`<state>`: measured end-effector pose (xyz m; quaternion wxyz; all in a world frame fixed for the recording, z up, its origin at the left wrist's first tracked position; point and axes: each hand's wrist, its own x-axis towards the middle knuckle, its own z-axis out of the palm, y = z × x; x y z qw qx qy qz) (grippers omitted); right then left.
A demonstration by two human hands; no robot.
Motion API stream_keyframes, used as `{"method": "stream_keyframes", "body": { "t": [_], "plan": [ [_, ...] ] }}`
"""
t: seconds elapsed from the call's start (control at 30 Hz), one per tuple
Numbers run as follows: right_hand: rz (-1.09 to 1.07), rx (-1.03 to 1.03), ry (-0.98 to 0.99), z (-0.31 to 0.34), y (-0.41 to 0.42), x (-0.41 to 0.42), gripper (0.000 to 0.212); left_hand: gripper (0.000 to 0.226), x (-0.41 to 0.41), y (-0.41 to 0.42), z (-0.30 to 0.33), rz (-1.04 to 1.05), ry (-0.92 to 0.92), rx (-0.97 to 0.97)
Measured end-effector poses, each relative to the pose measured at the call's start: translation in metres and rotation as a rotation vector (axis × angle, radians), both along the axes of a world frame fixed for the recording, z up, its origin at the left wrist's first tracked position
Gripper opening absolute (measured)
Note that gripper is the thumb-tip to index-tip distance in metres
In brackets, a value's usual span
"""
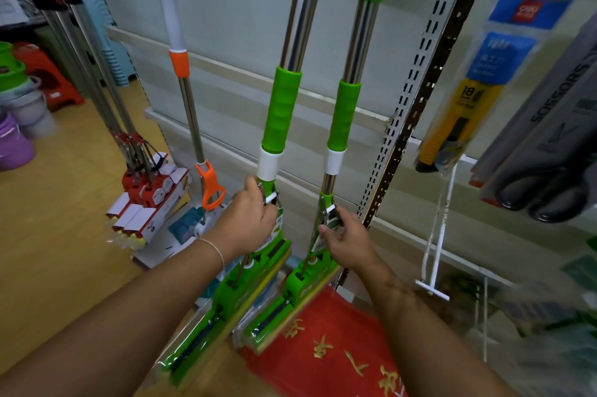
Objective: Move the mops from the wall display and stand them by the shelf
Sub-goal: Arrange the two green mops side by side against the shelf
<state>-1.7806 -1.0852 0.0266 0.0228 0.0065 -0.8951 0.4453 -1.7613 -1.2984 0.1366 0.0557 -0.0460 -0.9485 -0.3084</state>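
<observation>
— What did the head camera show of the mops?

— Two green mops stood side by side against the pale wall panel. The left green mop (280, 112) and the right green mop (343, 115) each had a steel pole, a green foam sleeve and a white collar, with the green squeeze heads low down near the floor, angled toward the camera.

— And the hands?

— The left hand (250, 218) was curled round the lower shaft of the left green mop, just under the white collar, by the metal lever. A thin bracelet sat on that wrist. The right hand (345, 240) pinched the lever and tag on the lower shaft of the right green mop, thumb and fingers closed on it.

— Anything beside them?

— To the left, an orange-handled mop (190, 112) leaned on the same wall, and further left a cluster of red-headed mops (139, 176) stood on the yellowish floor. A red cloth with gold characters (326, 341) lay below the right mop head. On the right, a perforated metal upright (416, 79) ran up the wall, with a packaged utility knife (462, 118) and packaged scissors (549, 144) hanging, both blurred.
</observation>
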Motion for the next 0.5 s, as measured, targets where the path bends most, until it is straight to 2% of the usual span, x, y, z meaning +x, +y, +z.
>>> {"method": "stream_keyframes", "body": {
  "t": [0.17, 0.37, 0.5],
  "plan": [
    [-0.069, 0.072, 0.037, -0.005, 0.0, 0.001, 0.036, 0.02, 0.003, -0.011, 0.004, 0.004, 0.066, 0.036],
    [-0.284, 0.017, 0.011, -0.002, -0.001, 0.001, 0.038, 0.022, 0.001, -0.025, 0.011, 0.035, 0.086, -0.017],
    [-0.362, 0.019, -0.016, 0.001, 0.001, -0.008, 0.042, 0.04, 0.002, -0.029, 0.014, 0.04, 0.084, -0.045]
  ]
}}
